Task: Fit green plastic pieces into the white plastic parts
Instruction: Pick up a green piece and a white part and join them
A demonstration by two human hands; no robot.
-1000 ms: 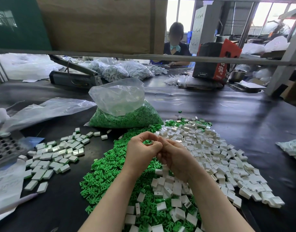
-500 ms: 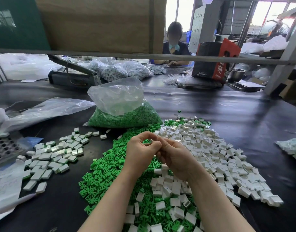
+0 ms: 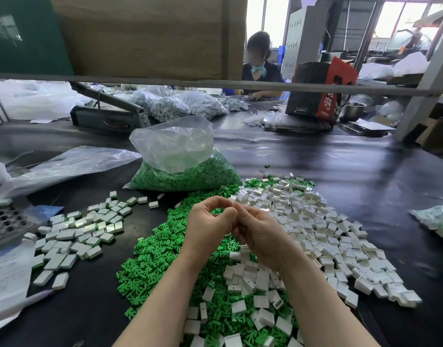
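Hands: left hand and right hand meet fingertip to fingertip above the green heap, backs toward the camera.
Left fingers: curled, thumb and forefinger forming a ring; whatever they pinch is too small to make out.
Right fingers: curled in against the left fingertips; what they hold is hidden, so I cannot tell.
Green heap: loose green pieces lie on the black tabletop, spreading under both forearms.
White parts: a wide pile just right of the green heap, mixing into it at the near edge.
Finished parts: a smaller scatter of white blocks with green edges, left of the green heap and apart from it.
Bag of green pieces: a clear plastic bag standing just behind the green heap, its top open.
Empty-looking plastic bag: lies flat, behind the finished parts, left of the green heap.
Another person: sits far behind the green heap, beyond a metal rail.
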